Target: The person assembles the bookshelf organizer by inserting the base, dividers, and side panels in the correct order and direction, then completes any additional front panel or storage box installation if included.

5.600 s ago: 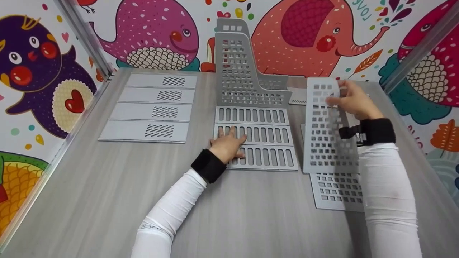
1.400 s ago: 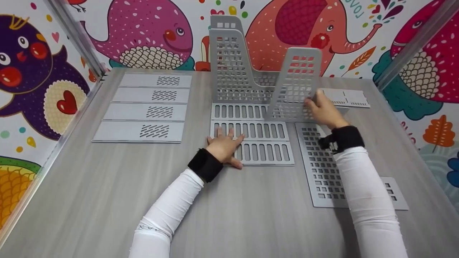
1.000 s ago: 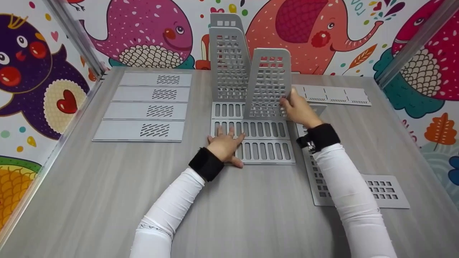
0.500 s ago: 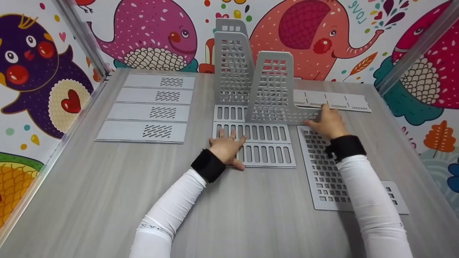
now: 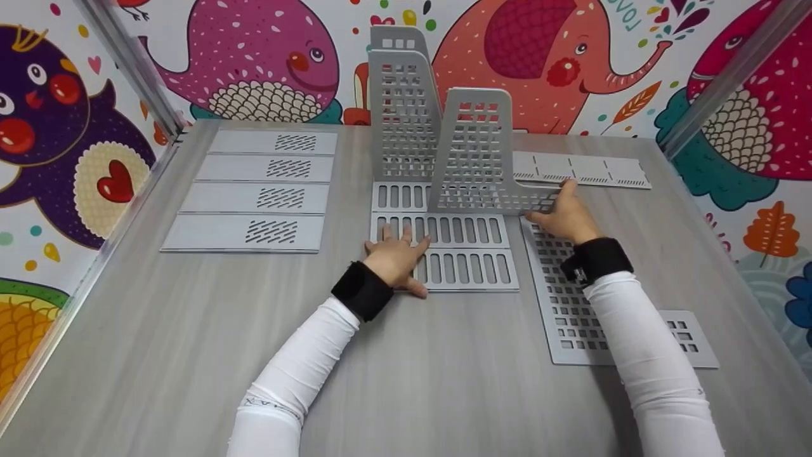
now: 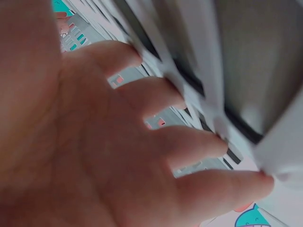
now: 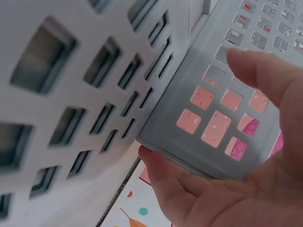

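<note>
Cartoon-printed walls (image 5: 526, 76) back the table (image 5: 438, 381). The right hand (image 5: 572, 217) pinches an L-shaped grid panel (image 5: 477, 149), overlapping rear panels (image 5: 403, 120); the left hand (image 5: 392, 259) splays on slotted plates (image 5: 468, 249).

two hands (image 5: 394, 261) (image 5: 569, 214), three upright perforated panels (image 5: 393, 32) (image 5: 406, 117) (image 5: 476, 152)

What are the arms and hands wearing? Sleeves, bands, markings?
Left sleeve and right sleeve: white, snug, wrinkled. Dark lettering on the left one, too small to read. Wide black left wristband and right wristband; the right carries a small dark attachment with a silvery bit. No gloves on the left hand or right hand. No cables visible.
</note>
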### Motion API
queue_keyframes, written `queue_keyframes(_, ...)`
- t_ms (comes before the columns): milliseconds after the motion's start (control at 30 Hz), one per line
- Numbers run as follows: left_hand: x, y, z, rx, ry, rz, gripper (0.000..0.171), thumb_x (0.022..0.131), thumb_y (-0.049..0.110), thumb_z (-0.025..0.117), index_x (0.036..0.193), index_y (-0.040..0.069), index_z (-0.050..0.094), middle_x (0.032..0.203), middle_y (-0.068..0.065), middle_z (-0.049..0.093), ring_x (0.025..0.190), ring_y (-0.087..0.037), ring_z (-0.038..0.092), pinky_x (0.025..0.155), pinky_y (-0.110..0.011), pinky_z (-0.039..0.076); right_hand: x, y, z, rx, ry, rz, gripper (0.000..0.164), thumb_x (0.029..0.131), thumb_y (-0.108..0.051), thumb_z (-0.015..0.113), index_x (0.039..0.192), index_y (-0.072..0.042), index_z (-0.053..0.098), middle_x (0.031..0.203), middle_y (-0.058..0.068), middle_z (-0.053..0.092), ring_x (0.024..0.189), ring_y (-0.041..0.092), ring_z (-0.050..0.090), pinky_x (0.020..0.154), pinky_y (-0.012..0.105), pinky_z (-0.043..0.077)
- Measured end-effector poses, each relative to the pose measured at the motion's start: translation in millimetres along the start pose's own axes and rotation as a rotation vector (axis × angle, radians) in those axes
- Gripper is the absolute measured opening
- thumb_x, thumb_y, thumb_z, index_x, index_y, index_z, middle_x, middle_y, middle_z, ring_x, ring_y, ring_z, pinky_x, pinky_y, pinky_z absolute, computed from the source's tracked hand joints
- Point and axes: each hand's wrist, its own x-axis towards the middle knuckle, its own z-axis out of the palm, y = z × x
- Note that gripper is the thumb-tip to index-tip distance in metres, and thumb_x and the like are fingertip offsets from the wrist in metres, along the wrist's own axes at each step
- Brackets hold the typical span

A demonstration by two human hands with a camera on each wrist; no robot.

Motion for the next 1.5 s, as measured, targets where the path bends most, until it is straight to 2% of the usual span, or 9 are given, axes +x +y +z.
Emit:
queue_keyframes(233,-1.9,-2.2,0.2,-0.012,0.001,0.001,0.114,0.073,0.065,0.077,0.162,0.029,0.015,0.168,-0.02,0.008,0.15,-0.057,0.006,0.106,-0.078,0.031,-0.9,-8.4,5.1,0.035,-0.002,-0.036,0.095,0.091,-0.026,0.072,0.147,0.011,0.005,0.139,0.044,0.042,0.134,0.054,0.043,0.116,0.059,0.033)
queue_keyframes(467,-2.4,-1.7,-0.2,-0.019,0.001,0.003,0.114,0.073,0.064,0.077,0.162,0.028,0.016,0.168,-0.02,0.008,0.15,-0.057,0.005,0.106,-0.079,0.03,-0.3,-24.2,16.9,0.041,-0.005,-0.07,0.094,0.089,-0.023,0.074,0.148,0.007,0.007,0.131,0.043,0.051,0.123,0.054,0.052,0.107,0.061,0.042)
queue_keyframes(633,-1.5,-0.7,0.1,-0.015,0.001,0.006,0.115,0.073,0.066,0.077,0.162,0.027,0.016,0.168,-0.02,0.008,0.149,-0.058,0.005,0.106,-0.079,0.03,1.9,-34.9,26.0,0.011,0.005,-0.081,0.1,0.087,-0.021,0.076,0.151,0.008,0.004,0.132,0.045,0.049,0.126,0.054,0.05,0.11,0.059,0.04)
queue_keyframes(800,-2.1,-0.1,-0.8,-0.001,-0.004,0.001,0.116,0.072,0.066,0.076,0.162,0.028,0.014,0.168,-0.02,0.007,0.15,-0.057,0.005,0.106,-0.078,0.031,4.3,-39.0,33.0,-0.004,0.03,-0.107,0.103,0.083,-0.015,0.077,0.151,0.008,0.004,0.134,0.045,0.048,0.129,0.054,0.048,0.114,0.057,0.037)
queue_keyframes(1067,-1.8,0.4,-3.1,0.0,-0.012,0.007,0.114,0.074,0.065,0.076,0.162,0.027,0.016,0.168,-0.021,0.008,0.149,-0.057,0.005,0.107,-0.077,0.031,6.7,-50.7,40.3,-0.018,0.03,-0.099,0.112,0.073,-0.009,0.085,0.152,0.002,0.007,0.138,0.043,0.047,0.132,0.054,0.045,0.115,0.057,0.035)
queue_keyframes(1233,-1.3,0.3,-1.5,-0.006,-0.017,0.004,0.114,0.074,0.065,0.076,0.162,0.027,0.015,0.168,-0.021,0.008,0.149,-0.058,0.005,0.108,-0.078,0.029,6.4,-51.5,45.6,-0.03,0.055,-0.131,0.115,0.067,0.002,0.086,0.152,0.0,0.008,0.138,0.044,0.046,0.13,0.056,0.046,0.115,0.058,0.036)
queue_keyframes(1500,-1.5,-0.4,-1.3,-0.013,-0.021,-0.001,0.115,0.074,0.066,0.076,0.162,0.029,0.013,0.168,-0.019,0.005,0.15,-0.057,0.003,0.107,-0.078,0.03,7.8,-48.7,45.7,-0.032,0.055,-0.144,0.12,0.064,0.008,0.083,0.154,-0.004,0.005,0.136,0.043,0.048,0.127,0.055,0.048,0.114,0.058,0.037)
